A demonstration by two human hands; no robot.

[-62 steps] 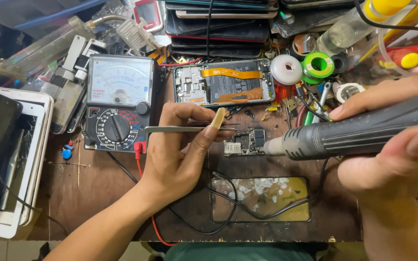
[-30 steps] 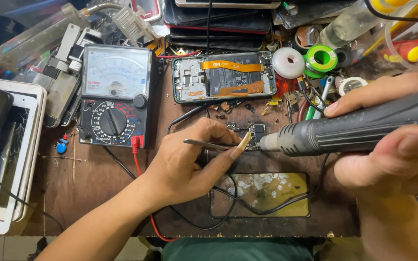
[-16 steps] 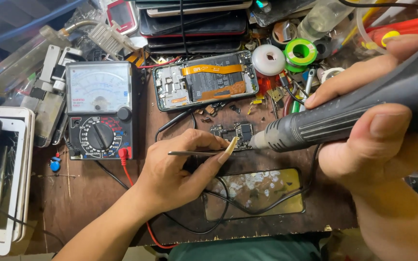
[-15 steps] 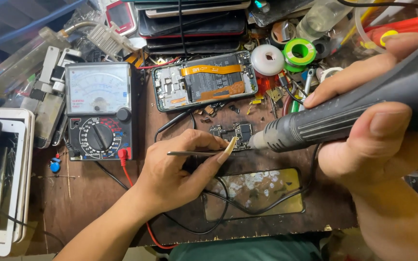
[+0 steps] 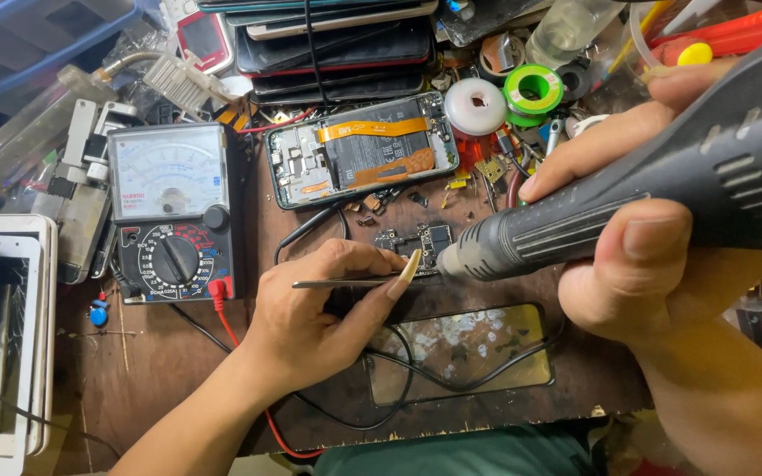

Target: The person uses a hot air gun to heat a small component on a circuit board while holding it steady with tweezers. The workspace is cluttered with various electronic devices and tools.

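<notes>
My left hand (image 5: 315,313) pinches metal tweezers (image 5: 346,283), their tips pointing right toward a small dark circuit board (image 5: 421,240) on the wooden bench. My right hand (image 5: 654,264) grips a thick grey hot-air tool (image 5: 628,198). Its nozzle sits just right of the board and close to the tweezer tips. An opened phone (image 5: 363,161) with an orange flex cable lies face down just beyond the board.
An analog multimeter (image 5: 174,211) stands at left, its red lead trailing toward me. A glass panel (image 5: 460,353) lies under black cables near the front edge. Stacked phones, solder reels (image 5: 533,88), tape and small parts crowd the back. A white tray (image 5: 11,335) is at far left.
Both hands and the bench have shifted in view as the camera came closer. My left hand moved the tweezers right and down to the board. The tool's nozzle stays at the board.
</notes>
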